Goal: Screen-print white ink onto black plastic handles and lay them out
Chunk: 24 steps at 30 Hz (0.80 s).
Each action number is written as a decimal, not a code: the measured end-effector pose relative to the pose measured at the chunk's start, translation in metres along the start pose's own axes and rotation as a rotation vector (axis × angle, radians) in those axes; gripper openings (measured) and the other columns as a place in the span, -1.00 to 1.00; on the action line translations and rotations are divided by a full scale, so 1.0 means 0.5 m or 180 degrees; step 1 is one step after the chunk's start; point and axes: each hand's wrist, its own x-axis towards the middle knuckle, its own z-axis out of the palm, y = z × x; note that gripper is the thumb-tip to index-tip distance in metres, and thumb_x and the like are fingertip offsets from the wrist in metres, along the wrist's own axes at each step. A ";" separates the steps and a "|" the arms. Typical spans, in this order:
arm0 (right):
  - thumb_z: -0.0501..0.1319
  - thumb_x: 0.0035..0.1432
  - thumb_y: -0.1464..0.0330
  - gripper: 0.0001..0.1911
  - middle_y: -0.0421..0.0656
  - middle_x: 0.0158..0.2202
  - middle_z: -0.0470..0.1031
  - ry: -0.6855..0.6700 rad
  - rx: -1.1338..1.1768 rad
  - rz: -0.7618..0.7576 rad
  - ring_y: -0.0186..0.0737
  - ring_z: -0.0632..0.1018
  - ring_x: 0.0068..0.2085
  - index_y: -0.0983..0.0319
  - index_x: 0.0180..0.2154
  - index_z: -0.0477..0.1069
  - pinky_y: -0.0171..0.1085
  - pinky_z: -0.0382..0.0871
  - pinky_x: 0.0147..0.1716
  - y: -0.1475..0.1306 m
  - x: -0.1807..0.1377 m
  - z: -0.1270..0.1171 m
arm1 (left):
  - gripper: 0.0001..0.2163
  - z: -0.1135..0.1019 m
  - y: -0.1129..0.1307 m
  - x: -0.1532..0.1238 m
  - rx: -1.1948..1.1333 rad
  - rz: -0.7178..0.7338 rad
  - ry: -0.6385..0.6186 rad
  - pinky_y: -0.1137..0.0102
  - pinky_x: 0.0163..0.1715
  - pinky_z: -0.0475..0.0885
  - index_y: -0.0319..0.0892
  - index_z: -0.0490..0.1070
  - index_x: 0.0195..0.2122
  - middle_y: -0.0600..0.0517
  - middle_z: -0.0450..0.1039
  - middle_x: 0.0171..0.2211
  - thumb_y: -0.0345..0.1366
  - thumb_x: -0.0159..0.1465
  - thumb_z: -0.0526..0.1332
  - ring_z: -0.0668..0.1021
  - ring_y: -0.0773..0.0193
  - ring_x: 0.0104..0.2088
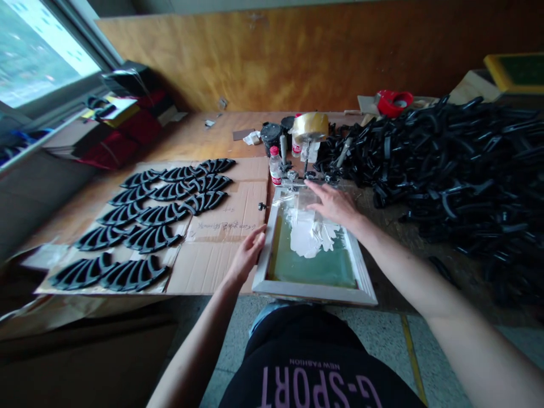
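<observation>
A screen printing frame [260, 269] with a pale wooden border lies flat before me, its mesh [314, 272] green. White ink [308, 241] is spread in an uneven patch over the mesh's upper middle. My left hand [250, 249] grips the frame's left side, fingers partly hidden. Above the far part of the frame is my right hand [335, 205], its fingers stretched out and apart. Under its fingertips is a translucent, ink-smeared piece [302, 199]; whether they touch it I cannot tell. Metal clamps [293, 175] stand at the frame's far end.
Black fan-shaped plastic parts [155, 238] lie in rows on cardboard [212, 255] at left. A large pile of black parts [446, 153] covers the right side. Behind the frame stand a red-capped bottle [275, 167], a tape roll [311, 127] and a dark jar [271, 135]. A red tape dispenser [394, 103] sits farther back.
</observation>
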 end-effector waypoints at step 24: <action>0.16 0.25 0.39 -0.86 -0.13 -0.16 0.54 -0.0900 0.0631 0.0979 -0.26 0.52 -0.12 0.19 -0.21 0.49 -0.30 0.34 -0.09 0.064 -0.272 0.112 | -0.62 0.061 -0.114 0.047 0.0321 -0.0846 0.0171 0.51 -0.71 0.15 -0.16 0.34 -0.28 0.07 0.46 -0.54 0.09 0.12 0.18 0.34 0.39 -0.69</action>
